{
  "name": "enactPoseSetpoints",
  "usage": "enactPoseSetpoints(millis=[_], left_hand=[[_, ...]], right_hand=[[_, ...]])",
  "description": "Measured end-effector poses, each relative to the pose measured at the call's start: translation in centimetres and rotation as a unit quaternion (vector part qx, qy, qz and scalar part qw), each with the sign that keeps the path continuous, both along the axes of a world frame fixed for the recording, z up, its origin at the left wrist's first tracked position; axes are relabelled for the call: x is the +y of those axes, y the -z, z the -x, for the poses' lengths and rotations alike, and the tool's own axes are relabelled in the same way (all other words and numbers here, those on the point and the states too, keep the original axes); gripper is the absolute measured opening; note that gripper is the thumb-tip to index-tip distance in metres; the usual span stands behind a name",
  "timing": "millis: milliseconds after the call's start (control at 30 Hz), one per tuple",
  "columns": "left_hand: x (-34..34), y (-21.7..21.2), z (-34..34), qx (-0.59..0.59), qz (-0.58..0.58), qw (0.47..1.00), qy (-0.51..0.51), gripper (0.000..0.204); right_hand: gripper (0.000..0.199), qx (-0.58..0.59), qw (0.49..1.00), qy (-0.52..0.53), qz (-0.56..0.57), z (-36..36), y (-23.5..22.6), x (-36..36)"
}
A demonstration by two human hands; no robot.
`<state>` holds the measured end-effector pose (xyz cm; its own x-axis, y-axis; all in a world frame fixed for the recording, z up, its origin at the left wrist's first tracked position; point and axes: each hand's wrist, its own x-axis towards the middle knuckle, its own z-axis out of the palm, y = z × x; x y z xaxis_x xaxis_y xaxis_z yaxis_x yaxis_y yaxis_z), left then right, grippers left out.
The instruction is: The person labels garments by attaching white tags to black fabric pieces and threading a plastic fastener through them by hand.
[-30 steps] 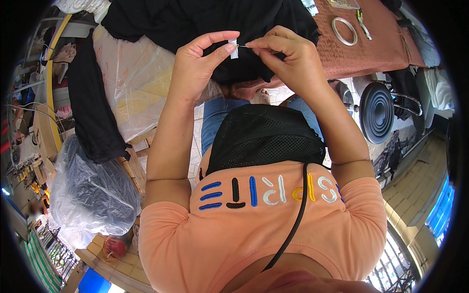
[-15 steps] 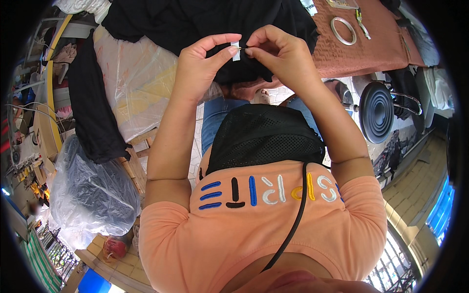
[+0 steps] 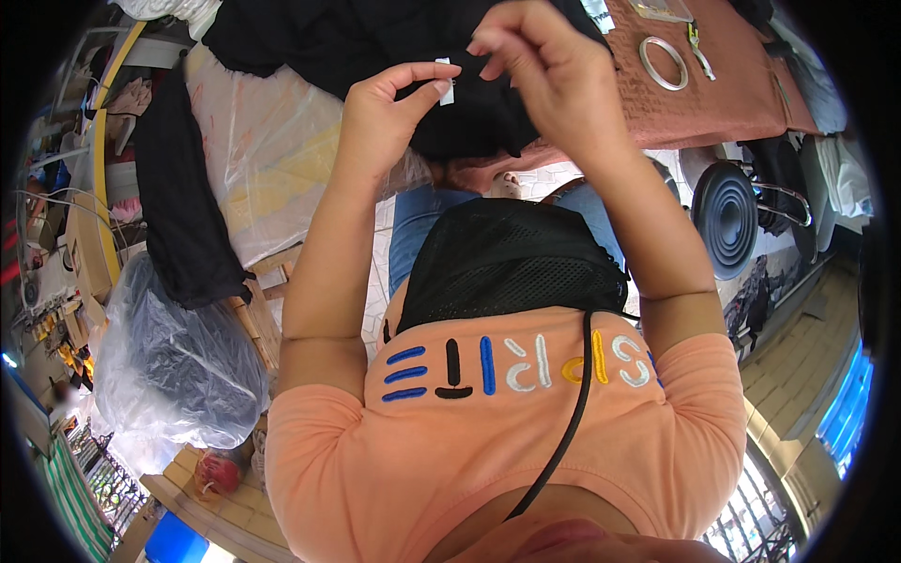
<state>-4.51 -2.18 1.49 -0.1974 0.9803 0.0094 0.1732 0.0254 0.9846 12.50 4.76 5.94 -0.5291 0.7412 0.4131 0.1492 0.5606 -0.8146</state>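
Near the top centre my left hand (image 3: 380,117) pinches a small white tag (image 3: 447,91) between thumb and forefinger. Tiny gold-coloured bits show on the tag by the fingertips, too small to name. Under and behind it spreads black fabric (image 3: 310,42) on the table. My right hand (image 3: 568,80) is raised over the fabric to the right of the tag, apart from it. Its fingers are curled and smeared by motion; whether something thin is between them does not show.
On the brown cloth-covered table (image 3: 741,89) lie a roll of clear tape (image 3: 664,64) and a small yellow-handled tool (image 3: 699,52). Left stand a plastic-wrapped stack (image 3: 272,141), a hanging black cloth (image 3: 178,197) and a clear plastic bag (image 3: 178,366). A round black stool (image 3: 725,220) is at right.
My right hand has pulled away from the tag, up and slightly right. My left hand still pinches the tag, which has shifted a little left and up.
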Motion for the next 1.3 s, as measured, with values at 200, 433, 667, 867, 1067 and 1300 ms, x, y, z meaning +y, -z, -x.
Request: enactPoseSetpoints(millis=[200,433,667,867,1067,1300], left_hand=[[-0.2,0.6,0.4,-0.034,0.034,0.999,-0.001,0.022],[0.2,0.6,0.0,-0.009,0.052,0.999,0.003,0.022],[-0.8,0.4,0.0,-0.055,0.03,0.998,-0.004,0.02],[-1.2,-1.4,-0.1,0.057,-0.079,0.995,-0.005,0.018],[-3.0,-3.3,0.6,0.068,-0.014,0.997,-0.042,0.019],[-2.4,-2.6,0.6,0.06,-0.013,0.997,-0.043,0.019]], right_hand=[[0.007,0.161,0.982,-0.019,0.099,-0.1,-1.8,0.9],[0.008,0.231,0.967,-0.036,0.105,-1.2,-3.0,0.9],[0.007,0.209,0.977,-0.046,0.003,-1.0,-3.8,0.9],[0.013,0.205,0.979,-0.018,0.014,-2.4,-5.1,0.6],[0.01,0.229,0.97,-0.074,-0.025,-1.9,-6.3,2.2],[0.007,0.208,0.976,-0.053,-0.037,-2.1,-6.6,2.0]])
